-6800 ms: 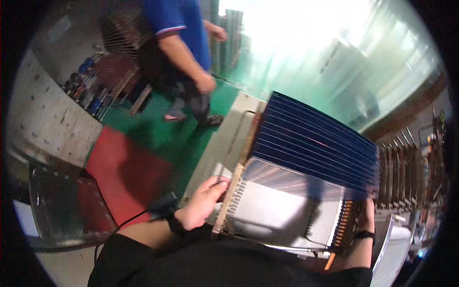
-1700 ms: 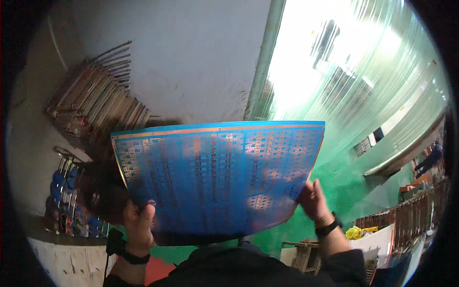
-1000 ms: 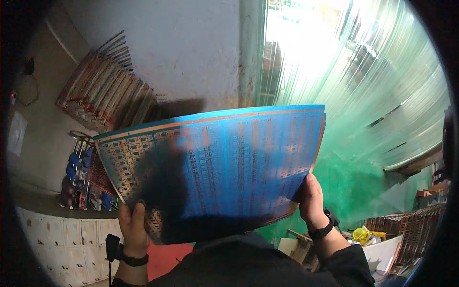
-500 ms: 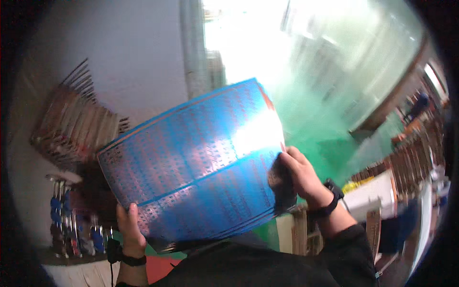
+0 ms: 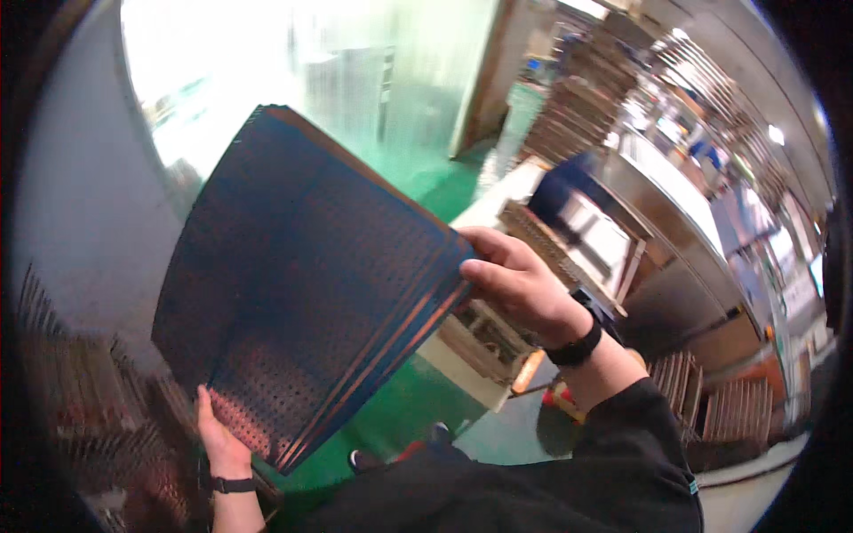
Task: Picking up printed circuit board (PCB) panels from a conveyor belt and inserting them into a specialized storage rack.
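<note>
A stack of thin blue circuit board panels [image 5: 293, 258] with coppery dotted patterns is held up in front of me, tilted, its far corner pointing up and left. Several panel edges fan slightly apart along the near right side. My right hand [image 5: 520, 284] grips the right corner, thumb on top and fingers folded around the edge. My left hand [image 5: 222, 442] holds the lower left edge, its thumb showing at the border and its other fingers hidden beneath. Each wrist wears a black band.
Slatted racks [image 5: 89, 400] stand at the lower left. To the right are a wooden-framed tray [image 5: 582, 235], a metal-sided bench [image 5: 671, 253] and piled racks [image 5: 577, 107]. A bright translucent curtain [image 5: 400, 80] hangs beyond the green floor [image 5: 382, 422]. My shoes show below.
My view has swung right, bringing the bench and tray toward the middle. The panel stack has turned and its bright glare is gone. Both hands still hold it.
</note>
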### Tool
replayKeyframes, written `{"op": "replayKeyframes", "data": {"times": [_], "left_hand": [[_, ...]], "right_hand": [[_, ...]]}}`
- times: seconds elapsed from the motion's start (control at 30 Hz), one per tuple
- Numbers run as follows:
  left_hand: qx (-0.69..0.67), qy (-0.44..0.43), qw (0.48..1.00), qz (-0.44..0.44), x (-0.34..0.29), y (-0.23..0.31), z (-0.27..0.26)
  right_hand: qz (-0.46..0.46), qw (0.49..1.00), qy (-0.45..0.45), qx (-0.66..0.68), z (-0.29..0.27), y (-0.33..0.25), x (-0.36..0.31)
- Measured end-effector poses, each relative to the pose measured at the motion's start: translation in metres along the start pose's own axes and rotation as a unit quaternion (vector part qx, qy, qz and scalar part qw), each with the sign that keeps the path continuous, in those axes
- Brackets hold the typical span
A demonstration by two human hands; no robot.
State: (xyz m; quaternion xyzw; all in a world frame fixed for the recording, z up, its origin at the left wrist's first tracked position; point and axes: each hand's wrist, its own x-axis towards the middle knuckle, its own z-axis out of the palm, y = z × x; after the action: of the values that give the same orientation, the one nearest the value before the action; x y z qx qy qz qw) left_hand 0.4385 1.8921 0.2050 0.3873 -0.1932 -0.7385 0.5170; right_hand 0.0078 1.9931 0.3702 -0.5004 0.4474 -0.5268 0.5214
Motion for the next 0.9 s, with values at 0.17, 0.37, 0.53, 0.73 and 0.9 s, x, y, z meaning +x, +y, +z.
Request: {"op": "replayKeyframes", "data": {"times": [0.17, 0.37, 0.53, 0.73, 0.9], "left_hand": [[0.152, 0.089, 0.983, 0.048, -0.009, -0.007, 0.002], [0.2, -0.022, 0.974, 0.105, -0.094, -0.092, 0.157], [0.157, -0.09, 0.977, 0.115, -0.071, -0.156, 0.144], [0.175, -0.082, 0.934, 0.302, -0.136, -0.22, 0.288], [0.189, -0.151, 0.889, 0.388, -0.117, -0.248, 0.358]], "right_hand": [[-0.116, 0.959, 0.114, -0.232, -0.022, -0.028, -0.066], [-0.019, 0.989, 0.114, -0.089, -0.108, -0.045, -0.196], [0.015, 0.971, 0.146, -0.19, -0.188, -0.074, -0.317], [-0.16, 0.919, 0.19, -0.308, -0.271, -0.113, -0.379], [-0.257, 0.802, 0.253, -0.477, -0.326, -0.133, -0.383]]}}
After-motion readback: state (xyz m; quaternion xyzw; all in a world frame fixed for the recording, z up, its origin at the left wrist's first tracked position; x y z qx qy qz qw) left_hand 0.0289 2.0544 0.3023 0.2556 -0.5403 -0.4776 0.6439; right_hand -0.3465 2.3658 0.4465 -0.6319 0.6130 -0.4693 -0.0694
